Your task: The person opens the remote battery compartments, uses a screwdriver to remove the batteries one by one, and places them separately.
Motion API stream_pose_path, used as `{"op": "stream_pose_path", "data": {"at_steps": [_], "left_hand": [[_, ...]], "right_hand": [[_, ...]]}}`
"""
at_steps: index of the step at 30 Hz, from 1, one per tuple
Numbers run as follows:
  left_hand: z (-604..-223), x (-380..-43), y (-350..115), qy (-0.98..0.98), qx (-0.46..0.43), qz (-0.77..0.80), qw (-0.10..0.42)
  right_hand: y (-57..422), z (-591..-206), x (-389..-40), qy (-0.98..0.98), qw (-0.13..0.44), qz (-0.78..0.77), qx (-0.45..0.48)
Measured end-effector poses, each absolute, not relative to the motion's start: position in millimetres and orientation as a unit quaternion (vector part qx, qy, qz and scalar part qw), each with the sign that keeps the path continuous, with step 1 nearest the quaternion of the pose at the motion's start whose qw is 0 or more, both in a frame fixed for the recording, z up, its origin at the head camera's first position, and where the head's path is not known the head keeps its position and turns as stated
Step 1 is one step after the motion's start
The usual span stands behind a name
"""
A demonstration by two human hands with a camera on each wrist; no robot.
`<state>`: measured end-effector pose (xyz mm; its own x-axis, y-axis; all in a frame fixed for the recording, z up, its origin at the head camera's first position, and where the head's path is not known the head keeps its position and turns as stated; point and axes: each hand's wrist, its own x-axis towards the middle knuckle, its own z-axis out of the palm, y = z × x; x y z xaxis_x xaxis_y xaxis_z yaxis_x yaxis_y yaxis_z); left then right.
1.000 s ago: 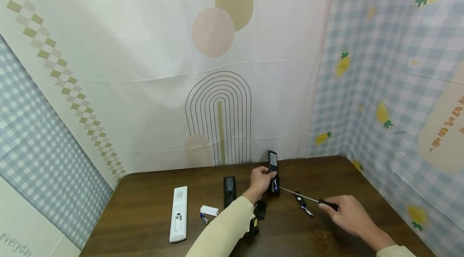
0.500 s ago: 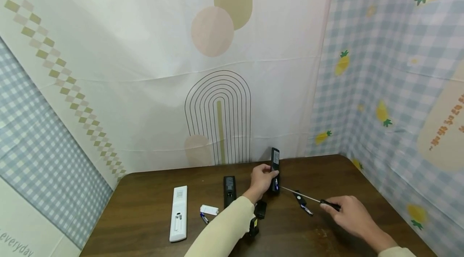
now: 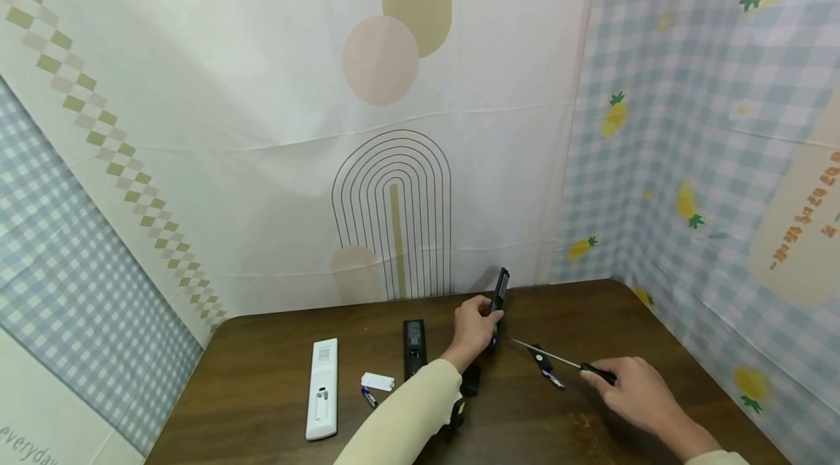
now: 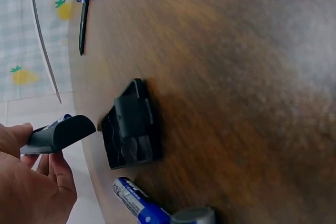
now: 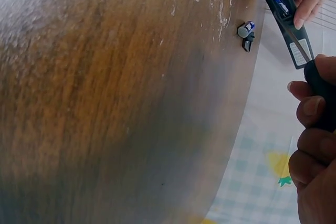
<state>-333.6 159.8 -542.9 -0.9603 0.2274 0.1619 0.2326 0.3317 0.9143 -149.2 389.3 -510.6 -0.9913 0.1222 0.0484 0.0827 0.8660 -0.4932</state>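
Note:
My left hand (image 3: 469, 326) grips a black remote control (image 3: 501, 290) and holds it tilted up near the table's back edge. Its battery compartment is uncovered, with a blue battery (image 5: 280, 4) inside, as the right wrist view shows. My right hand (image 3: 633, 388) holds a screwdriver (image 3: 597, 372) by its black handle, fingers curled round it. The thin shaft points left at the remote; in the head view a small gap separates tip and remote. Below the left hand, a black battery cover (image 4: 131, 124) lies beside a blue battery (image 4: 137, 203).
On the wooden table (image 3: 262, 363) lie a white remote (image 3: 322, 392) with its compartment uncovered, a white cover (image 3: 377, 381) and a battery (image 3: 370, 397). Another black remote (image 3: 415, 345) is partly behind the left sleeve. A black piece (image 3: 541, 358) and a battery (image 3: 553, 380) lie under the shaft.
The left hand has turned the remote so that it shows nearly edge-on in the head view. The screwdriver tip has come slightly away from the remote, to the right.

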Motion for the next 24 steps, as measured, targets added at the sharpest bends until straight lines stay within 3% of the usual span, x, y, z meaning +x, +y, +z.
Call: {"op": "stream_pose_path", "data": {"at_steps": [24], "left_hand": [[-543, -332, 164, -0.831, -0.117, -0.544, 0.002]], "right_hand": [[378, -511, -146, -0.960, 0.050, 0.270, -0.050]]}}
